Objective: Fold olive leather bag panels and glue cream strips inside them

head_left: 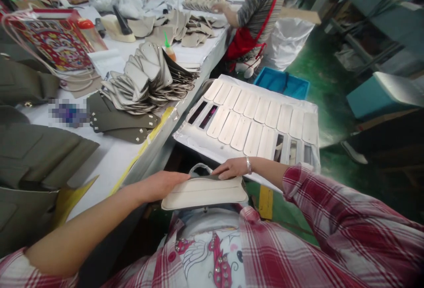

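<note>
In front of my waist I hold a bag (pixel 205 194) with its pale oblong base facing me. A thin line runs along that base, and the sides look olive-grey. A clear loop shows beyond its far edge. My left hand (pixel 162 185) grips the bag's left end, thumb side along the far edge. At the far right edge, my right hand (pixel 233 168) is closed on it with the fingers bent over the rim; a silver bracelet circles that wrist. The undersides of both hands' grips are hidden. Just beyond my right hand lies a white board (pixel 198 146) bearing rows of pale oblong panels (pixel 241 133).
On the white table (pixel 122 164) at left are a stack of grey leather pieces (pixel 142 76), olive bag parts (pixel 39 160) and a red printed bag (pixel 56 40). A co-worker in a red apron (pixel 245 43) sits beyond. A blue crate (pixel 281 82) stands behind the board.
</note>
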### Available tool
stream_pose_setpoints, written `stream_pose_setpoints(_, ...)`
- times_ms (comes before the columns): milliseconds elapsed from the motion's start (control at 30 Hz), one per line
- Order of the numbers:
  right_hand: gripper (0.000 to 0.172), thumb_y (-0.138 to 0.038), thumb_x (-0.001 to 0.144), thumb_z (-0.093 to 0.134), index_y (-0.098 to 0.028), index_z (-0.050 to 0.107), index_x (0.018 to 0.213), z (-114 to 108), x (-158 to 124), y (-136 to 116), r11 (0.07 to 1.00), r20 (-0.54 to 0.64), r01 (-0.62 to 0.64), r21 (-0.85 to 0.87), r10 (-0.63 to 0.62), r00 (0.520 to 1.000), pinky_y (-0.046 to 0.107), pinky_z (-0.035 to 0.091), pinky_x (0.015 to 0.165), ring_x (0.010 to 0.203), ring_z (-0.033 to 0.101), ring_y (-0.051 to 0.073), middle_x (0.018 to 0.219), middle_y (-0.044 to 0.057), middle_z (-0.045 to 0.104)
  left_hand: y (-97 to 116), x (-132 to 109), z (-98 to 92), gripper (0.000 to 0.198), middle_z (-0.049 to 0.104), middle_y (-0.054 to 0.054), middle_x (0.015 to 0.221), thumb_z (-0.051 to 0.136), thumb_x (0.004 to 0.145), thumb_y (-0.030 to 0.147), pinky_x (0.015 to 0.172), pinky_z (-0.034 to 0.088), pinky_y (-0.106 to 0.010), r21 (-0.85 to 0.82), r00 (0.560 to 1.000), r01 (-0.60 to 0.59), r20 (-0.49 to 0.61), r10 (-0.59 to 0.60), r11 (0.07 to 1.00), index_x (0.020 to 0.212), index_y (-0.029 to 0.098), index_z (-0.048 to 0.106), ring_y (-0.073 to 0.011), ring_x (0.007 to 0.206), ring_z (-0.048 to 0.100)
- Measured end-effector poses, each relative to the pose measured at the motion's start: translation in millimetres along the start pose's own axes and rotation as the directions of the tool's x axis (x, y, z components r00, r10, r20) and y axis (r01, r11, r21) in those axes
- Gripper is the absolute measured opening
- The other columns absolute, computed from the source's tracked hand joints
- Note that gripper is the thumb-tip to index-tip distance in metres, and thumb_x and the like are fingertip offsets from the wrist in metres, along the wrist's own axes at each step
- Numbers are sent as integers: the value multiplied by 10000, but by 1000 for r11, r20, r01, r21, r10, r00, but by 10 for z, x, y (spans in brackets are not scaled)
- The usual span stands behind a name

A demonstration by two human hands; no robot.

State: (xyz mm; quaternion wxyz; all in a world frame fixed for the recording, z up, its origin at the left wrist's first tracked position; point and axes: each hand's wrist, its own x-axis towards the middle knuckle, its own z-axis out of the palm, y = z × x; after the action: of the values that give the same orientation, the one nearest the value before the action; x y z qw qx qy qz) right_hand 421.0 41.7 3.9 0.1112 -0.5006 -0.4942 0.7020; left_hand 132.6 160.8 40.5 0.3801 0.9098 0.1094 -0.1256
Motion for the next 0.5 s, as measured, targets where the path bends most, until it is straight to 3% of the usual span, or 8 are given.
stream_pose_setpoints(133,461,-444,782,582,-226,577,1187,113,200,-121,993,74,85,-83,-79,994,265,394,940,1083,536,178,1144,0,610,-75,-45,238,541,434,-67,1352,386,797,62,996,373,-299,242,995,-88,-29,98,966,1323,187,394,-161,1180,469)
stream_pose_setpoints(267,424,-412,890,415,-208,524,1246,239,381,-301,950,111,178,-258,-154,982,277,339,997,1150,485,175,1222,10,558,-115,-78,278,634,391,-117,1377,440,751,30,985,384,-304,401,989,-132,-15,150,906,1361,147,314,-190,1187,461)
stream_pose_setpoints(367,382,-362,913,371,-217,549,1219,385,538,-452,885,76,235,-401,-223,972,304,310,1022,1174,466,194,1238,22,547,-168,-130,240,551,454,-114,1331,425,779,47,978,394,-298,381,986,-132,-48,163,915,1320,141,383,-183,1156,491)
stream_pose_setpoints(500,387,-402,894,403,-198,588,1166,584,782,-665,797,24,227,-560,-258,966,371,384,949,1072,546,251,1184,75,585,-246,-243,194,396,542,-77,1251,345,866,132,973,408,-277,289,973,-148,-128,191,946,1230,168,498,-149,1104,532)
